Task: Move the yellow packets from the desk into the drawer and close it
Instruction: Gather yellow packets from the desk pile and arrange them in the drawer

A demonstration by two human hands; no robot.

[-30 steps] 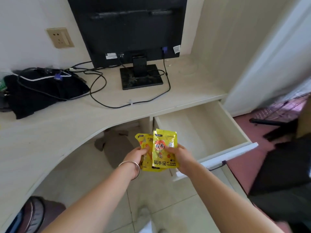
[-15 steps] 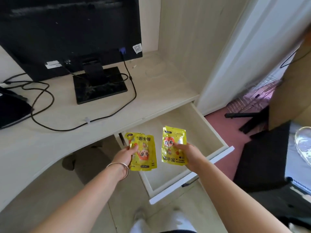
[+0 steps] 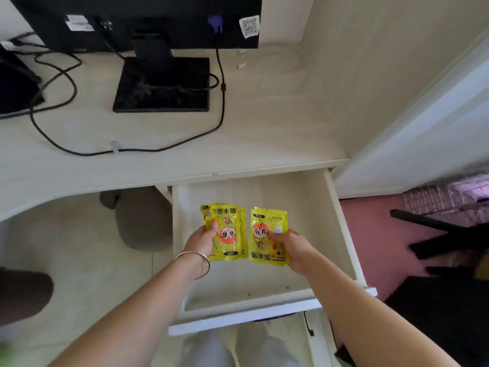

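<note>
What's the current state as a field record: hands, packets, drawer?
left hand: grips left packets, a yellow stack, count unclear
right hand: pinches right packet, single, yellow
packets: side by side, apart, held over the open drawer, not released
drawer: pulled out
desk: bears monitor and black cables

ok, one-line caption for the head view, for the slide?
Left hand holds a stack of yellow packets, right hand one hand-warmer packet, both over the open drawer.
</note>
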